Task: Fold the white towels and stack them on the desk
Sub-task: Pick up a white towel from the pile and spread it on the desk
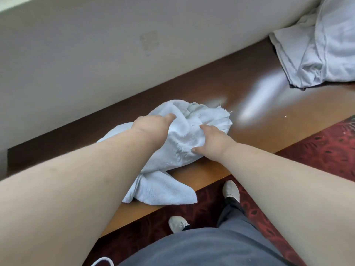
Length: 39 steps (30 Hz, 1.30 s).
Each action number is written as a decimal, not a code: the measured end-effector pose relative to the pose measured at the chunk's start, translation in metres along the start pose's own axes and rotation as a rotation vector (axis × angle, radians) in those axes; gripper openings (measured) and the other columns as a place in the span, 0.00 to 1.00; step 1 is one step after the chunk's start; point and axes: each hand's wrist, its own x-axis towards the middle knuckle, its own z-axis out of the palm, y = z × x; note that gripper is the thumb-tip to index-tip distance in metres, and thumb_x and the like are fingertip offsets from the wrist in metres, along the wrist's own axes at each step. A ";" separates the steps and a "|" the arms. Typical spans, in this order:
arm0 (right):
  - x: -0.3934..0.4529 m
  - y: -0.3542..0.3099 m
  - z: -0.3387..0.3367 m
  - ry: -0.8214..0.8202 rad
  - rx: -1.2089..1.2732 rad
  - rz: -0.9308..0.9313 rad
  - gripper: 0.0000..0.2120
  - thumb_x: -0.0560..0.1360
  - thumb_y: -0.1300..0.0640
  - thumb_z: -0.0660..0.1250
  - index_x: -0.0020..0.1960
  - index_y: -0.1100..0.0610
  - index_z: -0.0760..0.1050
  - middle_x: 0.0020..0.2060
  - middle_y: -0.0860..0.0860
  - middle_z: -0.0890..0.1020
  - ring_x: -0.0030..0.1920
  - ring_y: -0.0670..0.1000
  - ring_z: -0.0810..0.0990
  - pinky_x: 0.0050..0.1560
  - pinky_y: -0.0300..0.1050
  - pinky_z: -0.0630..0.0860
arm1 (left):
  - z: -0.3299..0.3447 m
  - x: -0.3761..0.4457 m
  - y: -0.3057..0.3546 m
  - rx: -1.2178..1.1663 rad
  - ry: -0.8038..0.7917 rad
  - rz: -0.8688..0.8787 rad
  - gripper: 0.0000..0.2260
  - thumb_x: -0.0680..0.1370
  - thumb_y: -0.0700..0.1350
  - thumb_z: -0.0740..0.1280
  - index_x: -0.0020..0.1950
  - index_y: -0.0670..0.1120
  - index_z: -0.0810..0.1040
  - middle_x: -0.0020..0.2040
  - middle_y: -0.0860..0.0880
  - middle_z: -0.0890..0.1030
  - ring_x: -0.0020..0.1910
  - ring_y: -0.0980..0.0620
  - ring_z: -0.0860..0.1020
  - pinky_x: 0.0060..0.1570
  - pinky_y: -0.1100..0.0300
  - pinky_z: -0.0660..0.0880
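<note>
Desk (259, 120): both hands (153, 124) grip crumpled towel (184, 139).

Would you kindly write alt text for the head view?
Both hands, left hand and right hand, grip a crumpled white terry towel on a glossy brown wooden desk. A heap of white cloth lies at the desk's far right, against the pale wall.
</note>
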 end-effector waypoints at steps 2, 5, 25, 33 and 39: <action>0.003 0.009 0.001 -0.045 -0.016 -0.016 0.52 0.64 0.34 0.73 0.80 0.49 0.53 0.76 0.52 0.62 0.72 0.57 0.68 0.68 0.57 0.69 | -0.013 0.026 0.015 0.032 -0.131 -0.050 0.33 0.77 0.45 0.62 0.75 0.65 0.50 0.51 0.53 0.73 0.44 0.44 0.74 0.31 0.54 0.66; 0.007 0.020 0.000 -0.107 -0.052 -0.067 0.55 0.63 0.35 0.75 0.80 0.47 0.50 0.77 0.51 0.58 0.72 0.57 0.68 0.68 0.56 0.70 | -0.018 0.061 0.030 0.018 -0.294 -0.073 0.28 0.79 0.58 0.56 0.76 0.68 0.47 0.65 0.51 0.71 0.56 0.41 0.75 0.35 0.54 0.69; 0.045 0.016 -0.065 -0.242 -0.332 -0.206 0.20 0.72 0.32 0.65 0.45 0.48 0.70 0.39 0.45 0.75 0.43 0.51 0.74 0.36 0.45 0.64 | -0.060 0.037 -0.023 0.190 0.089 -0.148 0.05 0.76 0.48 0.63 0.50 0.50 0.73 0.40 0.50 0.70 0.34 0.48 0.71 0.29 0.58 0.61; -0.022 0.006 -0.028 0.100 -0.467 -0.441 0.23 0.74 0.33 0.60 0.33 0.49 0.65 0.36 0.44 0.78 0.53 0.55 0.73 0.52 0.49 0.67 | -0.062 -0.011 -0.041 0.288 0.215 0.017 0.08 0.76 0.53 0.65 0.49 0.50 0.74 0.49 0.50 0.72 0.43 0.47 0.72 0.33 0.56 0.64; -0.052 0.012 -0.003 -0.036 -0.190 -0.155 0.12 0.79 0.42 0.63 0.48 0.51 0.69 0.39 0.46 0.74 0.46 0.54 0.74 0.43 0.47 0.67 | -0.048 -0.038 -0.041 0.243 0.245 0.067 0.09 0.78 0.52 0.63 0.47 0.50 0.66 0.41 0.51 0.68 0.37 0.48 0.72 0.29 0.58 0.61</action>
